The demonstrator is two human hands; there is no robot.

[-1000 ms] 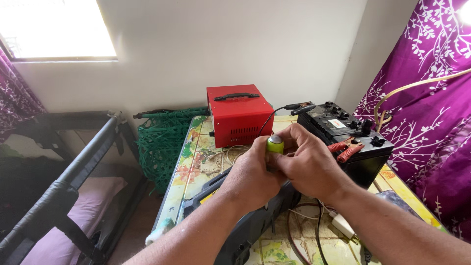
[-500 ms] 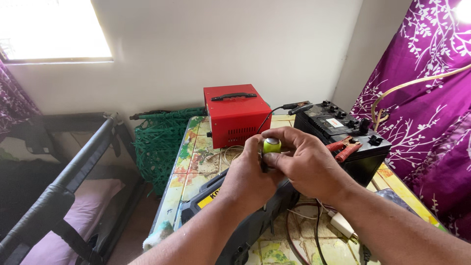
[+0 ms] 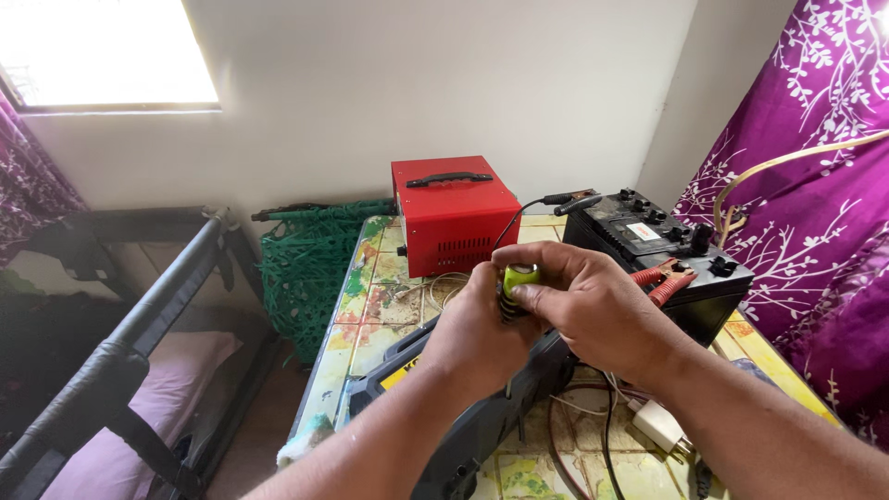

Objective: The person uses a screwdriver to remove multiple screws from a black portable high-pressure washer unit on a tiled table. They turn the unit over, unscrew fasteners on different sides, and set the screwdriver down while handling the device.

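Gripping the green-and-black screwdriver handle point(image 3: 515, 287) in the head view, we close our left hand point(image 3: 477, 333) and right hand point(image 3: 593, 310) around it above the dark tool case point(image 3: 482, 417). We judge we are readying the tool; the next move calls for a firm hold.

Both hands have drifted slightly lower and toward the person over the last second, the left hand point(image 3: 477, 338) and right hand point(image 3: 593, 310) now sitting further below the red box point(image 3: 454, 215) than before. The green-capped tool handle point(image 3: 517, 282) shows more of its black-ribbed grip, with the right thumb now pressed along its side rather than curled over the top.
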